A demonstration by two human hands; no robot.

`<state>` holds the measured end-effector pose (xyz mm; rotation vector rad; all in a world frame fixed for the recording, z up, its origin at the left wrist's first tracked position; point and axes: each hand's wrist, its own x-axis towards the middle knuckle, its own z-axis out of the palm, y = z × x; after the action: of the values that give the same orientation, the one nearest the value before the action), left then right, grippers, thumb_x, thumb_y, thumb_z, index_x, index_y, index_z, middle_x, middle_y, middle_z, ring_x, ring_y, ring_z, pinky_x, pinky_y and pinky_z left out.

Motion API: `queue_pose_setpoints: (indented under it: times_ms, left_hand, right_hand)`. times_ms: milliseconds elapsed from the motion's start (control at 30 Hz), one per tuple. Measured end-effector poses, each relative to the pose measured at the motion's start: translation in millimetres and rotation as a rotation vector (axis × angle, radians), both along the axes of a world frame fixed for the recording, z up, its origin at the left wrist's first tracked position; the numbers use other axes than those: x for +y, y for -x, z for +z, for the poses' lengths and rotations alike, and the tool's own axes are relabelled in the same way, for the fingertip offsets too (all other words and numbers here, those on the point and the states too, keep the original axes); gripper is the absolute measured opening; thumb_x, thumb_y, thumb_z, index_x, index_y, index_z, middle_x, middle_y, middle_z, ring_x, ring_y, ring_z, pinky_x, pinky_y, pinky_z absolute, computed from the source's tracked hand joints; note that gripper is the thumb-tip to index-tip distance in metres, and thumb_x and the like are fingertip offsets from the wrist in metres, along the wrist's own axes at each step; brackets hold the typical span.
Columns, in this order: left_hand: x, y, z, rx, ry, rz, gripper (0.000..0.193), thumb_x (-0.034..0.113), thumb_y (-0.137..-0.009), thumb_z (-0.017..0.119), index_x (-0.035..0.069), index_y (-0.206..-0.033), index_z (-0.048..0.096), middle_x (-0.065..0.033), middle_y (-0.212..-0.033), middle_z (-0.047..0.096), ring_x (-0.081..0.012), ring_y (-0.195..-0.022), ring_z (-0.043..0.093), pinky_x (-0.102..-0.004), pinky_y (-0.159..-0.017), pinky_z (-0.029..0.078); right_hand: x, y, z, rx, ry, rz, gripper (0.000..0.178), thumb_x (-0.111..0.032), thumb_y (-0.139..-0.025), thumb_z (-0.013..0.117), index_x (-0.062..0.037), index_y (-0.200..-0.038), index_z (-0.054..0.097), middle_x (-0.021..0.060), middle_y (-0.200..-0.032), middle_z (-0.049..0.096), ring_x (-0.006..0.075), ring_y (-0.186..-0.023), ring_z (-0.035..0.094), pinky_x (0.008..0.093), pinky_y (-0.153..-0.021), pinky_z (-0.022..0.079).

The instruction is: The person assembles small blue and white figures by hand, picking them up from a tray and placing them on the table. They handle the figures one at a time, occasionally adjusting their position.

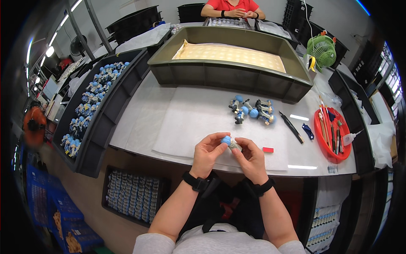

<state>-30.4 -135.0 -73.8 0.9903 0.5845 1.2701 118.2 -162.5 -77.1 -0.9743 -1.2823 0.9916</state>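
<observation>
Over the front edge of the white table, my two hands hold one small figurine between them. Its blue round head is pinched by my left hand, thumb and fingers closed. The pale body sits in the closed fingers of my right hand. Details of its front are too small to make out. Beyond my hands, several similar blue-headed figurines lie in a loose cluster on the white sheet. A small red block rests just right of my right hand.
A large olive bin with a yellowish padded sheet spans the back. Black trays of figurines stand left and below. At right are tweezers, a red basket with brushes and a green fan. Another person works opposite.
</observation>
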Motion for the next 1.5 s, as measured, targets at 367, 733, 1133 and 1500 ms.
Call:
queue_pose_setpoints:
  times_ms: [367, 733, 1133, 1500]
  left_hand:
    - [6, 0, -3, -0.011, 0.142, 0.085, 0.024, 0.021, -0.095, 0.047, 0.003, -0.109, 0.052, -0.0104, -0.108, 0.058, -0.0182, -0.101, 0.055, -0.0301, -0.087, 0.045]
    - [12, -1, -9, 0.162, 0.116, 0.072, 0.026, 0.016, -0.096, 0.044, 0.001, -0.117, 0.047, -0.0105, -0.114, 0.054, -0.0151, -0.101, 0.054, -0.0256, -0.09, 0.044]
    - [16, 5, -11, 0.185, 0.1, 0.109, 0.024, 0.013, -0.095, 0.047, 0.001, -0.115, 0.049, -0.0098, -0.11, 0.057, -0.0141, -0.097, 0.055, -0.0246, -0.087, 0.045]
    - [13, 4, -13, 0.21, 0.084, 0.115, 0.024, 0.013, -0.094, 0.049, 0.001, -0.115, 0.05, -0.0093, -0.109, 0.057, -0.0145, -0.097, 0.056, -0.0257, -0.086, 0.045]
  right_hand:
    - [-4, -22, 7, 0.161, -0.003, -0.034, 0.025, -0.008, -0.084, 0.062, 0.0008, -0.106, 0.056, 0.0089, -0.097, 0.062, 0.0126, -0.088, 0.059, 0.0251, -0.072, 0.049]
    - [-200, -299, -12, -0.14, 0.121, -0.916, 0.024, -0.001, -0.082, 0.06, 0.0019, -0.106, 0.058, 0.0058, -0.096, 0.062, 0.011, -0.084, 0.06, 0.0247, -0.075, 0.05]
    - [-352, -422, -171, -0.79, 1.096, -1.205, 0.03, -0.013, -0.064, 0.076, 0.0004, -0.088, 0.066, 0.0126, -0.08, 0.066, 0.0251, -0.076, 0.064, 0.0343, -0.071, 0.051]
    - [-341, -425, -190, -0.754, 1.058, -1.249, 0.021, -0.009, -0.064, 0.068, 0.0, -0.082, 0.069, 0.0191, -0.082, 0.066, 0.0307, -0.081, 0.064, 0.0359, -0.077, 0.05]
